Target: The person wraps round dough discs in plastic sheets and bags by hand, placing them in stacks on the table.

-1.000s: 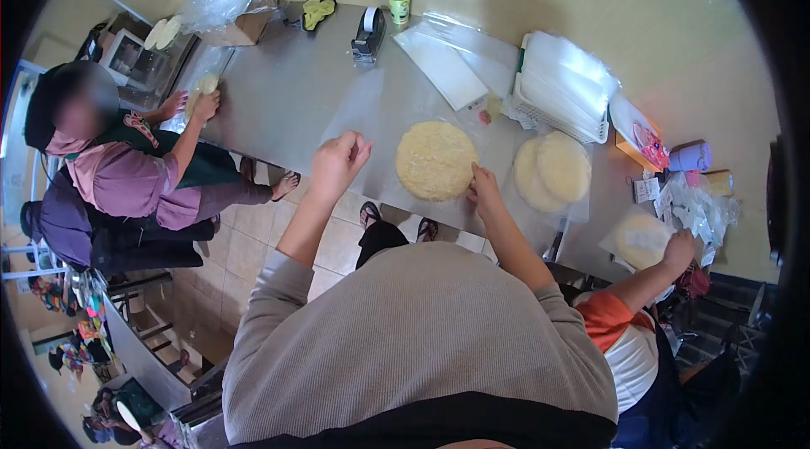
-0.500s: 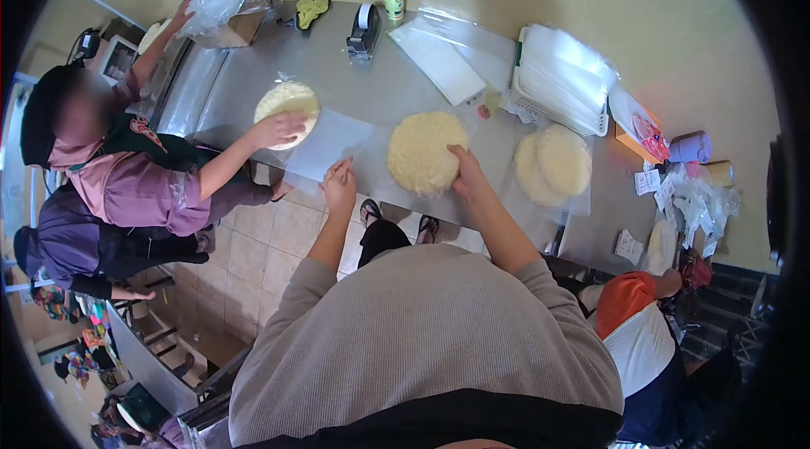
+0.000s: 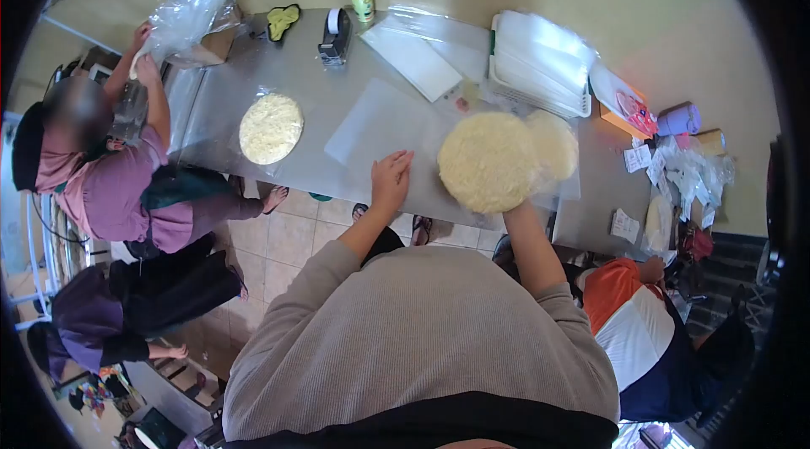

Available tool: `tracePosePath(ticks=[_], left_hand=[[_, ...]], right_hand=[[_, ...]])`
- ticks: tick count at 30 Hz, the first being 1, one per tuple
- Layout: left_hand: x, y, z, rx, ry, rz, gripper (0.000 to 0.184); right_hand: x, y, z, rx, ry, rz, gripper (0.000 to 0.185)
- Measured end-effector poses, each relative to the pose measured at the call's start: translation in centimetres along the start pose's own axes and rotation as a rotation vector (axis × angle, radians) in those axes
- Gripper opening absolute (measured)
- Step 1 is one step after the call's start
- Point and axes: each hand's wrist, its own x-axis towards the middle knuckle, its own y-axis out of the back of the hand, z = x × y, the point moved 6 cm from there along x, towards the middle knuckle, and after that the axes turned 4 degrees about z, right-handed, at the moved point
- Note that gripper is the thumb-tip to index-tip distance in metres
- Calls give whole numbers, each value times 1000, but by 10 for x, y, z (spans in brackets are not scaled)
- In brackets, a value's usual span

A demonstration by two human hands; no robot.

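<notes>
My right hand (image 3: pixel 516 209) is under a pale, round pizza base (image 3: pixel 487 162) with a rough top, its fingers mostly hidden beneath it. The base is raised and covers part of another round base (image 3: pixel 554 145) on the table to the right. My left hand (image 3: pixel 391 178) hovers at the table's front edge with fingers stretched out and nothing in it, beside a clear plastic sheet (image 3: pixel 364 124). Farther left, a third round base (image 3: pixel 271 129) lies on the metal table (image 3: pixel 325 82).
At the back are a tape dispenser (image 3: pixel 335 37), a green-lidded cup (image 3: pixel 361 2), a white stack of sheets (image 3: pixel 413 62) and a basket of plastic sheets (image 3: pixel 540 61). A co-worker (image 3: pixel 110 162) handles a plastic bag at the left. Another person (image 3: pixel 633 322) is at the right.
My right hand has lifted the pizza base and carried it right, over the other bases. My left hand's fingers have straightened. The co-worker's hand has left the left base for the plastic bag.
</notes>
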Motion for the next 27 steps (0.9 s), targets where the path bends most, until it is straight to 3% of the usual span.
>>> tracePosePath(ticks=[7, 13, 16, 19, 22, 27], left_hand=[[20, -25, -25, -89, 198, 78, 27], [30, -21, -16, -244, 218, -63, 27], [20, -5, 0, 152, 31, -135, 30], [1, 13, -35, 427, 46, -10, 35], [-20, 35, -74, 478, 330, -33, 42], [-21, 54, -77, 137, 380, -57, 40]], right_hand=[[-20, 60, 16, -16, -157, 30, 60], [-7, 98, 59, -14, -312, 24, 61], [9, 106, 77, -6, -359, 7, 61], [23, 107, 88, 7, -385, -12, 61], [35, 105, 97, 26, -396, -35, 62], [51, 99, 114, 71, -410, -70, 62]])
